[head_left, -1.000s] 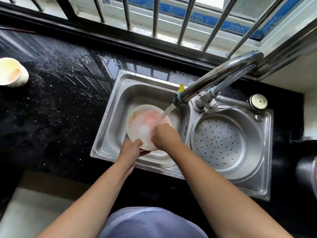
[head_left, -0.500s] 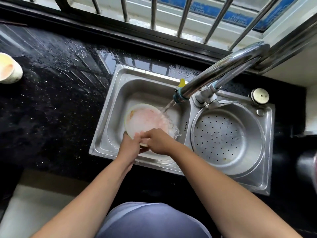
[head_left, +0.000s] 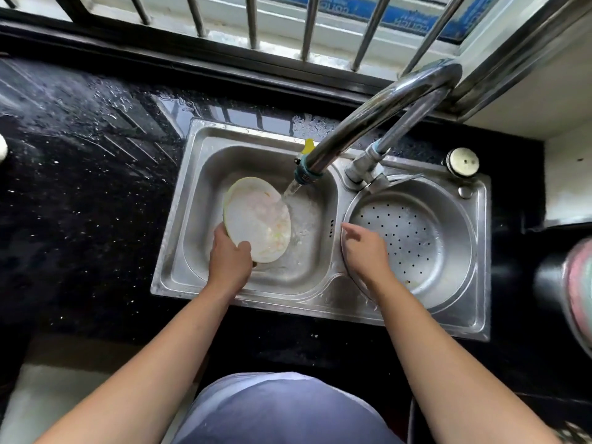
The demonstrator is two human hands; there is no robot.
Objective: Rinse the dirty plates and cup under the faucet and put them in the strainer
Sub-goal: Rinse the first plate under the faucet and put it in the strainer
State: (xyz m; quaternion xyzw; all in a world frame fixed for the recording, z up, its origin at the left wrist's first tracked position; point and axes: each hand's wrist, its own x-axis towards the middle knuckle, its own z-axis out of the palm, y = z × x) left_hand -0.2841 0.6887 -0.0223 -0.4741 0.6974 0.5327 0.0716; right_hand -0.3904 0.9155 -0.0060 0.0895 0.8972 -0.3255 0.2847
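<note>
Spreading across the whole view is a black speckled counter, wet with drops near the window. Set into it is a steel double sink. Its right side carries the round strainer, a perforated bowl with a few small scraps lying at its near side. The curved faucet reaches over the left basin, and a stream of water runs from its blue-ringed tip.

The plate stands tilted inside the left basin. The water strikes its upper right edge, and pinkish and pale green smears show on its face. The left hand grips the plate's lower left edge, thumb curled over the face (the fingers behind are hidden). The right hand holds nothing. Its fingers lie loosely spread over the strainer's near left rim, and whether they touch the metal cannot be told.

A pale sliver at the counter's left edge is cut off, with too little showing to name it.
</note>
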